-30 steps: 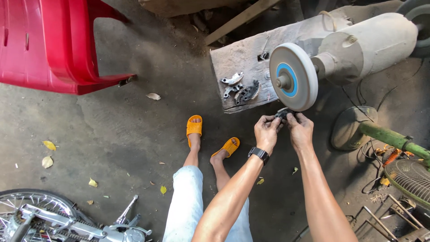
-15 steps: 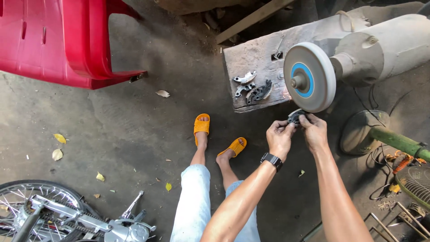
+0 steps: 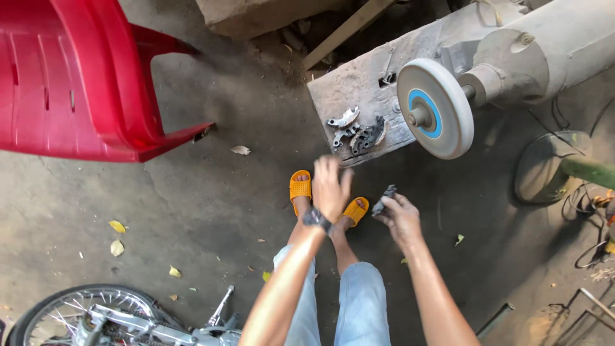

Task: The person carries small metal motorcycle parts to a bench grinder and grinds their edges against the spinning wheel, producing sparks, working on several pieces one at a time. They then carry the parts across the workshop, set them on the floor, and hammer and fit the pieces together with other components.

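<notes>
Round blue label (image 3: 425,113) at grinding wheel (image 3: 435,107) centre; no packages, signs, screens.

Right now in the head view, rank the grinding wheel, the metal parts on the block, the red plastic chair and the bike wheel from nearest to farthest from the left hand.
1. Metal parts, just above the left hand.
2. Grinding wheel, up and to the right.
3. Red plastic chair, far left, and bike wheel, lower left: too close to call.

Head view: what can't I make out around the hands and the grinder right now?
- Left hand: motion-blurred; whether it touches anything is unclear.
- Dark part in the right hand: half covered by fingers, shape unclear.
- Grinder motor: cut off by the top and right edges.
- Metal pieces on the block: too small to identify.
</notes>
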